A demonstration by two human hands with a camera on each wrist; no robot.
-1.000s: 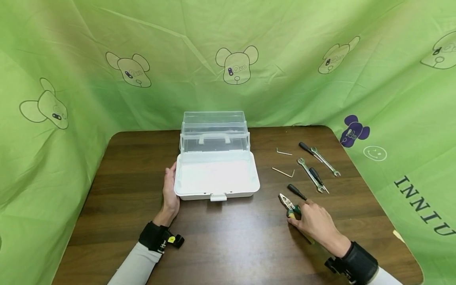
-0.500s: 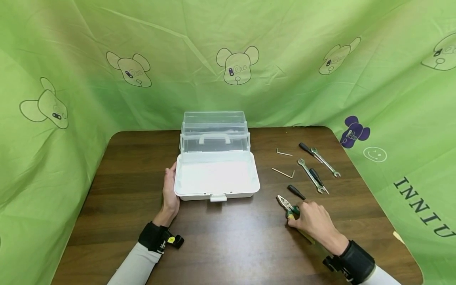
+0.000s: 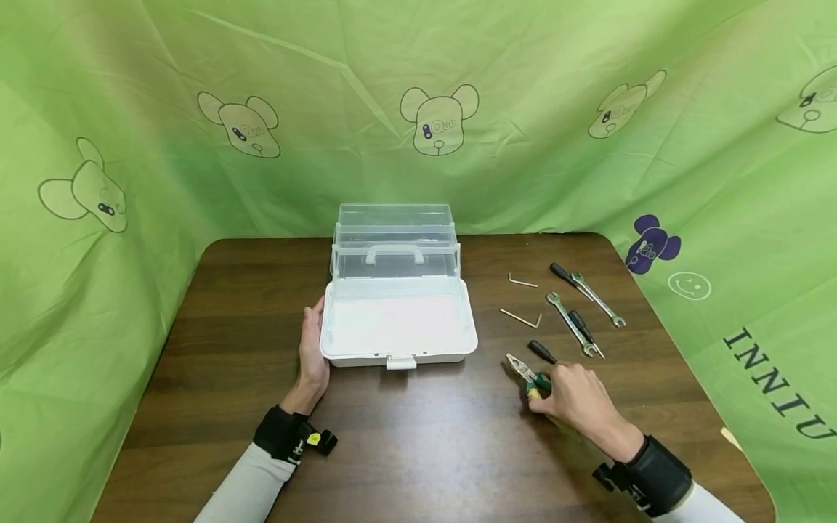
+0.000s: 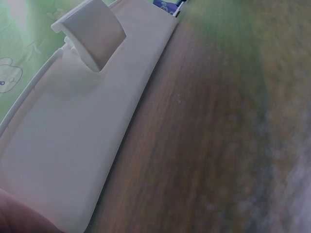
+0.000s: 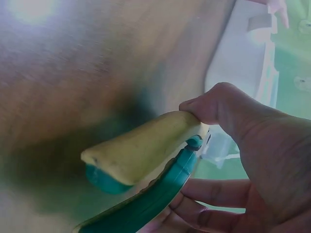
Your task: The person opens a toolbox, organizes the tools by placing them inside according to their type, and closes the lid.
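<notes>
A white toolbox [image 3: 400, 319] with a raised clear lid and trays [image 3: 395, 243] stands mid-table. Along its left side lies my left hand [image 3: 314, 363], fingers extended against the wall; the left wrist view shows the box's front wall [image 4: 82, 126] and latch [image 4: 95, 36] up close. My right hand [image 3: 582, 399] grips pliers [image 3: 523, 369] with green and yellow handles. The thumb presses the yellow handle [image 5: 146, 145] in the right wrist view, the other fingers behind the green one. The pliers' jaws point up and left. Just beyond the hand is a black-handled screwdriver [image 3: 541, 351], partly hidden.
Right of the box lie two hex keys [image 3: 522, 318], a wrench [image 3: 569, 323] next to another dark-handled screwdriver [image 3: 582, 325], and farther back a second wrench [image 3: 598, 299] by a black-handled tool [image 3: 562, 273]. A green printed curtain [image 3: 307, 181] surrounds the brown table [image 3: 418, 443].
The right hand and the pliers have shifted slightly left, the pliers' jaws a little way nearer the box. My left hand and the toolbox have stayed in place.
</notes>
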